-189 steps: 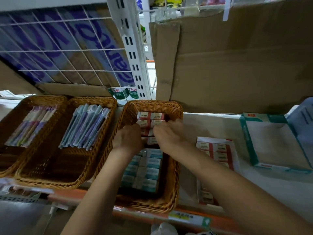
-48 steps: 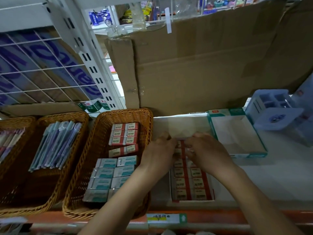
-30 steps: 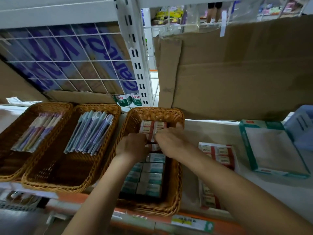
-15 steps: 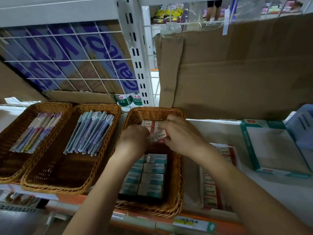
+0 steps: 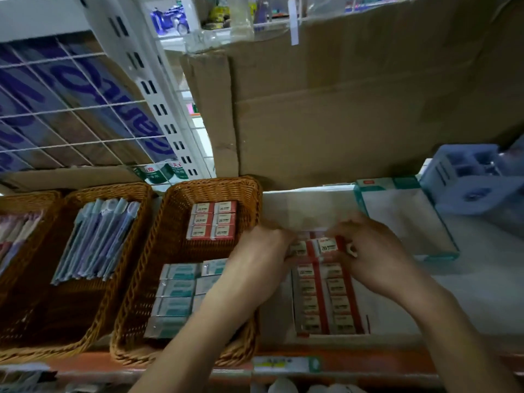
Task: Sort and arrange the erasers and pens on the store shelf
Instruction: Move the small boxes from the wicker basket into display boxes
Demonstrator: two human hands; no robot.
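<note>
The left hand (image 5: 259, 260) and right hand (image 5: 373, 258) curl round a pair of red erasers (image 5: 326, 246) at the far end of their box (image 5: 323, 333), on the shelf (image 5: 467, 293) beside the basket (image 5: 170, 251). The erasers are likely light, stiff blocks (the wrapping probably slick), so pinch them by the outer ends.

I make out rough woven wicker on the basket (image 5: 209, 184), and the cardboard (image 5: 354, 109) behind it is matt and creased. The pens (image 5: 96, 242) sit in glossy clear plastic sleeves, the green erasers (image 5: 175, 290) in shiny film. The shelf post (image 5: 158, 109) looks like white painted metal, the blue holder (image 5: 470, 180) like smooth plastic.
</note>
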